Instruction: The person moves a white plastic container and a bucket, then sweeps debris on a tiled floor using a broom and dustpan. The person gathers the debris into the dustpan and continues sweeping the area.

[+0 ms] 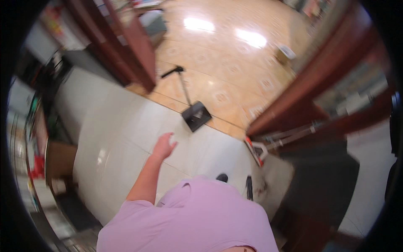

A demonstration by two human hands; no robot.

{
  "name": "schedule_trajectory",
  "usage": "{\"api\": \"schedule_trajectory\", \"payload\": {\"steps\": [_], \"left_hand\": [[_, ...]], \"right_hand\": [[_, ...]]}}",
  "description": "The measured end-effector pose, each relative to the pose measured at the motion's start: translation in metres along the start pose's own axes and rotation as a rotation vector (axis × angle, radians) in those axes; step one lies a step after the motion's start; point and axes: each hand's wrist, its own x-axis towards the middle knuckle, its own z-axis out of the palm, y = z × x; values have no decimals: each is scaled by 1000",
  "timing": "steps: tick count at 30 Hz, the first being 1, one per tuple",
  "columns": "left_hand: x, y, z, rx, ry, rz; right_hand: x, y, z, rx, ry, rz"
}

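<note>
My left hand reaches forward over the white tiled floor, holding nothing, thumb and fingers apart. Ahead of it, slightly right, is what looks like a black long-handled dustpan, at the joint between the white tiles and the patterned beige tiles. Its thin pole and dark grip extend beyond it. A gap separates my hand from the pan. My right hand is out of view. Below is my pink shirt, with the tip of a dark shoe past its edge.
A squeeze mop with an orange-red head leans by the reddish-brown door frame at right. Another wooden door stands at left. A small box lies on the beige tiles. A narrow black object near my feet is unclear. Blurred shelving lines the left.
</note>
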Motion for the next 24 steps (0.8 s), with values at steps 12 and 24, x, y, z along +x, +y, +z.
{"api": "schedule_trajectory", "payload": {"steps": [12,24], "left_hand": [[205,-3,-100,24,245,153],[444,-109,-54,181,-59,-28]], "right_hand": [[118,-319,261,-425,-264,-276],[84,-301,290,-285,-72,-162]]}}
